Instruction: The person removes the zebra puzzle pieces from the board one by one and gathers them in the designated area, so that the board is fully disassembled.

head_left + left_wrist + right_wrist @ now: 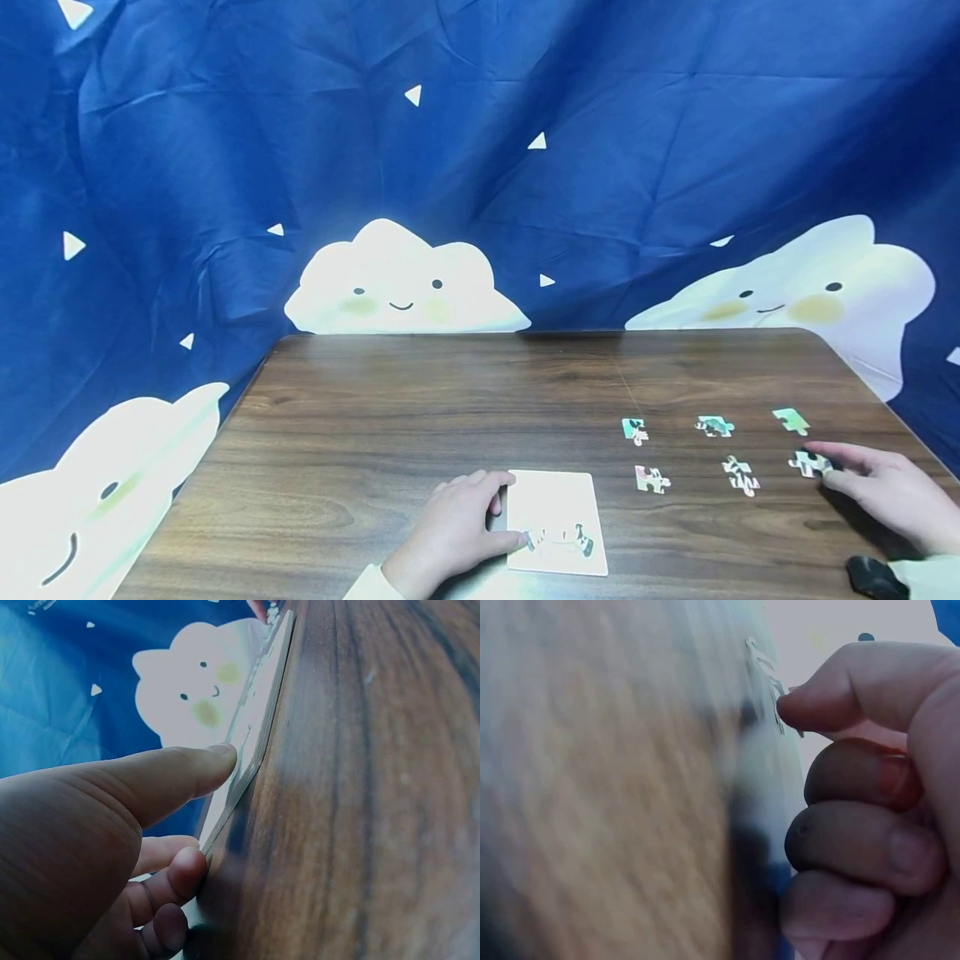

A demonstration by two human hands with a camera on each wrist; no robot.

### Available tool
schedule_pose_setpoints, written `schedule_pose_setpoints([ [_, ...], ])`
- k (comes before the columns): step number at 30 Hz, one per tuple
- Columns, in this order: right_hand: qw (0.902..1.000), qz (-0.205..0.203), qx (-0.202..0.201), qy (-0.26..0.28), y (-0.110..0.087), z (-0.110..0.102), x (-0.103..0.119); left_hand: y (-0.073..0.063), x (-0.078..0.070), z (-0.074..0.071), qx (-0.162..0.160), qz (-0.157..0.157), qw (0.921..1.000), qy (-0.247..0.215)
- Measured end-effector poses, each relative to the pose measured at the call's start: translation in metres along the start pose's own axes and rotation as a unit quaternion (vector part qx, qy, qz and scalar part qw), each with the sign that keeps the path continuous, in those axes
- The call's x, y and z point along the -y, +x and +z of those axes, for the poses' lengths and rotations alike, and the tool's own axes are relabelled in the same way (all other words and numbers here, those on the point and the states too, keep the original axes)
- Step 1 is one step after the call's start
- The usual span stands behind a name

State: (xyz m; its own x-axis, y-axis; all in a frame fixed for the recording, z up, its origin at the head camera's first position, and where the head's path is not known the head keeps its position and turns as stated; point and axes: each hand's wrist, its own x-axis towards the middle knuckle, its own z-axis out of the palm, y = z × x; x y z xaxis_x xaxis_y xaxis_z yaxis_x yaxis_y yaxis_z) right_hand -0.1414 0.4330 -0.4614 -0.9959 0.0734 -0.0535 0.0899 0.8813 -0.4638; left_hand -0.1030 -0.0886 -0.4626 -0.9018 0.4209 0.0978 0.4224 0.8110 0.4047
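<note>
A square, pale puzzle board (pixel 558 500) with a bit of printed picture near its bottom lies on the table. My left hand (pixel 468 521) rests at its left side, thumb on the board's face (pixel 259 712) and the other fingers (pixel 187 874) by its edge. At the right, my right hand (pixel 888 487) pinches a black-and-white puzzle piece (pixel 808 464) at table level between thumb and forefinger. In the right wrist view that piece (pixel 765 675) is partly hidden by the thumb; the other fingers (pixel 862 844) are curled in.
Other loose puzzle pieces lie in two rows: a green-and-white one (pixel 635 430), a teal one (pixel 715 426), a green one (pixel 792 420), a pink-and-white one (pixel 652 479) and a striped one (pixel 741 476). Behind the brown wooden table (pixel 375 417) hangs a blue cloth (pixel 337 125) with clouds.
</note>
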Motion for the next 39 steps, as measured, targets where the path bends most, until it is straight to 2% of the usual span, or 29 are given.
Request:
schedule_pose_setpoints([
  [5, 0.9997, 0.005, -0.022, -0.008, -0.002, 0.001, -0.006, 0.000, 0.000, 0.000, 0.002, -0.002, 1.0000, -0.002],
  [8, 0.9989, -0.012, -0.045, -0.004, -0.002, 0.001, -0.011, 0.000, 0.000, -0.001, 0.002, -0.003, 1.0000, -0.005],
  [12, 0.9938, -0.053, -0.093, 0.028, -0.003, 0.002, -0.019, 0.000, 0.000, -0.001, 0.001, -0.003, 1.0000, -0.007],
  [15, 0.9909, -0.062, -0.111, 0.045, -0.003, 0.002, -0.021, 0.000, 0.000, 0.000, -0.001, -0.002, 1.0000, -0.007],
  [24, 0.9988, -0.003, -0.048, 0.013, 0.004, 0.001, 0.000, -0.001, 0.000, -0.003, 0.009, 0.013, 0.9998, 0.011],
  [27, 0.9996, -0.007, -0.023, 0.018, 0.005, 0.001, 0.009, -0.001, 0.000, -0.004, 0.016, 0.015, 0.9997, 0.013],
  [32, 0.9996, -0.019, -0.005, 0.022, 0.006, 0.003, 0.027, -0.001, 0.000, -0.004, 0.015, 0.010, 0.9998, 0.011],
  [39, 0.9968, -0.070, -0.026, 0.027, 0.003, 0.011, 0.056, -0.001, -0.001, -0.003, 0.011, 0.006, 0.9999, 0.010],
])
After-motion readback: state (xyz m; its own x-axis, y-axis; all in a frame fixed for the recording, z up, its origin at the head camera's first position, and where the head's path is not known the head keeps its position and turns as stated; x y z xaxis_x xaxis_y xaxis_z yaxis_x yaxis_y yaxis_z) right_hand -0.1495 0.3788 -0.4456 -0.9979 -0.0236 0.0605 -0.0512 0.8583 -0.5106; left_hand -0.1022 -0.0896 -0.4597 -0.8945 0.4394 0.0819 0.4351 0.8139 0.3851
